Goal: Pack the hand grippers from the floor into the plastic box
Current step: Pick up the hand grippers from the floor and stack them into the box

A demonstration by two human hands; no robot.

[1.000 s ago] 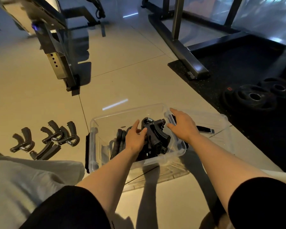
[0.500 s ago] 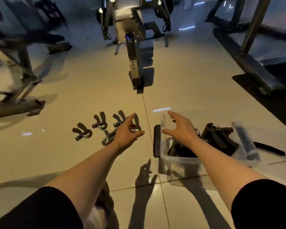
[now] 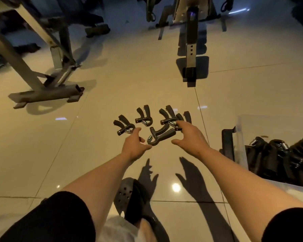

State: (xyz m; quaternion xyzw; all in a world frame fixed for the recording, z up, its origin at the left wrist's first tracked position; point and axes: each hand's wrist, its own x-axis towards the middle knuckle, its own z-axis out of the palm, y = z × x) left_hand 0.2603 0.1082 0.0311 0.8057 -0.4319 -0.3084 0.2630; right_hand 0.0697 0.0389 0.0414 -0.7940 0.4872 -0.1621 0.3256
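Several black hand grippers lie on the tiled floor ahead of me: one at the left (image 3: 123, 127), one behind it (image 3: 143, 116), a near one (image 3: 160, 135) and a cluster at the right (image 3: 171, 117). My left hand (image 3: 134, 145) hovers open just left of the near gripper, its fingertips close to the metal end. My right hand (image 3: 191, 137) is open over the right cluster, its fingers touching one there. The clear plastic box (image 3: 240, 140) stands at the right edge, holding several grippers (image 3: 283, 154).
A grey machine base (image 3: 45, 93) stands at the far left, and an upright post (image 3: 191, 58) at the far centre. My black clog (image 3: 129, 198) sits on the floor between my arms. A black latch (image 3: 227, 144) sticks out on the box's left side.
Both hands left the box and swung left to the grippers on the floor. The view turned left with them, so the box now sits at the right edge.
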